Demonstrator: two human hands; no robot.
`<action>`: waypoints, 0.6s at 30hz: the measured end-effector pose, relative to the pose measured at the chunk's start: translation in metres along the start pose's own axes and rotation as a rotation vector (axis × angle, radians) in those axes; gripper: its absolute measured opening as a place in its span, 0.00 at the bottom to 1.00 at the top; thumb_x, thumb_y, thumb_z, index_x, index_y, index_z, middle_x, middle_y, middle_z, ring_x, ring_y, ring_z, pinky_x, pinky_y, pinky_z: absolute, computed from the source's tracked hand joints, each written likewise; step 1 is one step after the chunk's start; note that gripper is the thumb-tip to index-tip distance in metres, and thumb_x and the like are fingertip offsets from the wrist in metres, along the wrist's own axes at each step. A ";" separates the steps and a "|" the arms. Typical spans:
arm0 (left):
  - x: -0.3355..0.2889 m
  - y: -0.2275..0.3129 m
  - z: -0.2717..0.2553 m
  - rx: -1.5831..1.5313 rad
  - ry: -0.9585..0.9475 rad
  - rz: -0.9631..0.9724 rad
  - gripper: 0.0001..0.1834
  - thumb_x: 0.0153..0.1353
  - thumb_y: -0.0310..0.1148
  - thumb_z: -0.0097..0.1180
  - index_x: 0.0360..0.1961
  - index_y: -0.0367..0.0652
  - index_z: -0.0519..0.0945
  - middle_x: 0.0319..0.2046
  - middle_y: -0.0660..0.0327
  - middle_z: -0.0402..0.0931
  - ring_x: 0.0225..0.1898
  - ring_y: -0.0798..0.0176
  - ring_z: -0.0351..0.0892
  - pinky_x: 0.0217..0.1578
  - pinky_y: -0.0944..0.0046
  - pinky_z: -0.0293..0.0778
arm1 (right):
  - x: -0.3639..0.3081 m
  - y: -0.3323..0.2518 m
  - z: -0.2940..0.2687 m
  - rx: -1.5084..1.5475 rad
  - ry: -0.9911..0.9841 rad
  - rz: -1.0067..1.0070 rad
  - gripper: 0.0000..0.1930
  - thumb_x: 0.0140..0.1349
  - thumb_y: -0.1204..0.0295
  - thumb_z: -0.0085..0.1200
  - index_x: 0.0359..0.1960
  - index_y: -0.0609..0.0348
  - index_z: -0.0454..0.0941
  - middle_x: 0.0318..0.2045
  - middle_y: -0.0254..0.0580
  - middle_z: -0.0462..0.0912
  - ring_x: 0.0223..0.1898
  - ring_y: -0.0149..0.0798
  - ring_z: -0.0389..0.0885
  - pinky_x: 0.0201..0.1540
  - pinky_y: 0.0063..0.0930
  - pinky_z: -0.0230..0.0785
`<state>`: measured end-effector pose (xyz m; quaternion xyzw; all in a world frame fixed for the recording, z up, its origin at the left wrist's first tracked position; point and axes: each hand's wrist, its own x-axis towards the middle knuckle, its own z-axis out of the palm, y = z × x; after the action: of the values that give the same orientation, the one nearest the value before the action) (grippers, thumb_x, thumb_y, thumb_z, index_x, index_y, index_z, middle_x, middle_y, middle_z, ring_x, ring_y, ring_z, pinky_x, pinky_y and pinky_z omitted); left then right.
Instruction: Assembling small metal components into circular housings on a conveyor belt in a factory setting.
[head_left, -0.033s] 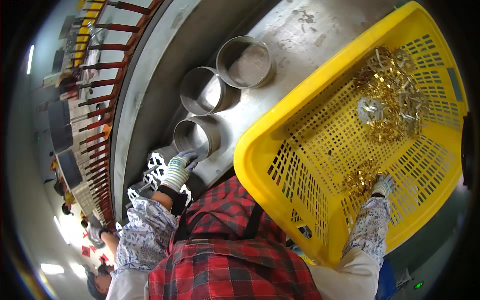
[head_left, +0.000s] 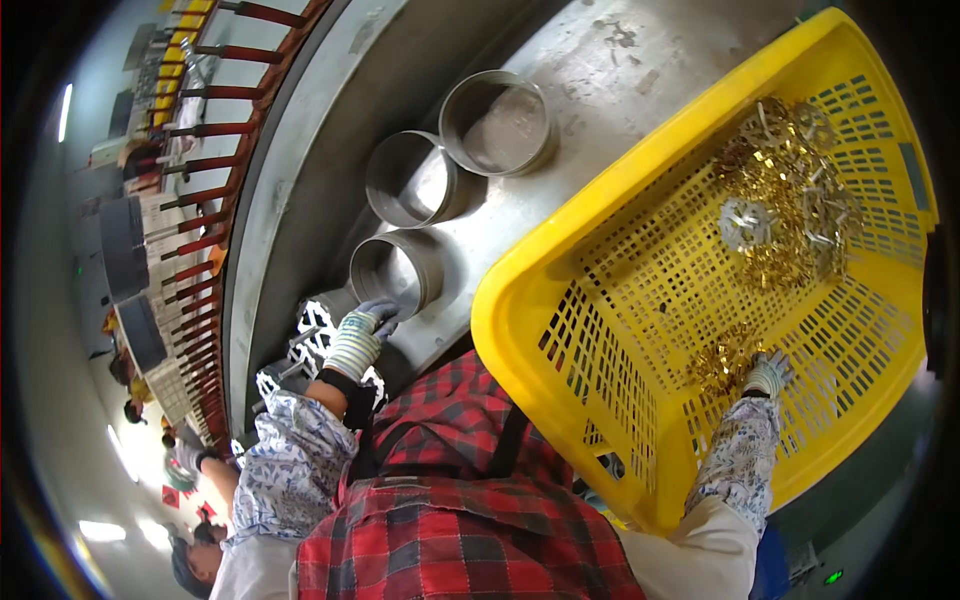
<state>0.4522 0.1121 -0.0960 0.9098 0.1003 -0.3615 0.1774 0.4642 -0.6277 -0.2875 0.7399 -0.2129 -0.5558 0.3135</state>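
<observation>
Brass parts (head_left: 722,362) lie bunched in the yellow basket (head_left: 560,290), right hand (head_left: 768,374) closing on them. Left hand (head_left: 360,335) grips a steel ring (head_left: 395,268) on the table (head_left: 560,200); nothing has shifted.

Right hand (head_left: 768,374) fingertips buried in gold parts (head_left: 725,365); parts too small to identify; basket (head_left: 560,290) near corner behind shirt.

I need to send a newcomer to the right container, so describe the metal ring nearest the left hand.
Start at the big yellow basket on the grey metal table; left of it three open metal rings stand in a row. Take the metal ring at the near end, beside the gloved left hand. Unlike the other two, it is closest to the person.
</observation>
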 end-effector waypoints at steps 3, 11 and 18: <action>-0.001 -0.006 0.002 -0.028 0.010 -0.016 0.15 0.58 0.31 0.59 0.47 0.41 0.81 0.49 0.52 0.78 0.53 0.49 0.75 0.54 0.56 0.71 | 0.005 -0.006 0.020 -0.238 0.112 -0.181 0.26 0.71 0.60 0.43 0.70 0.29 0.55 0.75 0.28 0.40 0.75 0.37 0.37 0.74 0.46 0.34; 0.004 -0.018 0.019 -0.224 -0.024 -0.013 0.19 0.57 0.29 0.57 0.52 0.44 0.78 0.57 0.50 0.72 0.57 0.46 0.72 0.57 0.55 0.70 | -0.044 0.036 0.028 -0.120 0.799 -0.238 0.18 0.67 0.60 0.47 0.58 0.46 0.72 0.71 0.41 0.57 0.72 0.44 0.51 0.71 0.52 0.42; -0.045 -0.044 0.002 -0.424 0.506 0.034 0.25 0.60 0.26 0.52 0.61 0.42 0.70 0.59 0.47 0.68 0.57 0.46 0.71 0.57 0.58 0.69 | -0.356 -0.055 -0.229 0.962 1.407 -1.161 0.04 0.57 0.76 0.55 0.34 0.54 0.74 0.47 0.50 0.81 0.52 0.54 0.76 0.54 0.51 0.64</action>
<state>0.4053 0.1493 -0.0771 0.9151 0.1991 -0.0919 0.3384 0.5777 -0.3004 -0.0387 0.9338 0.2090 0.0814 -0.2789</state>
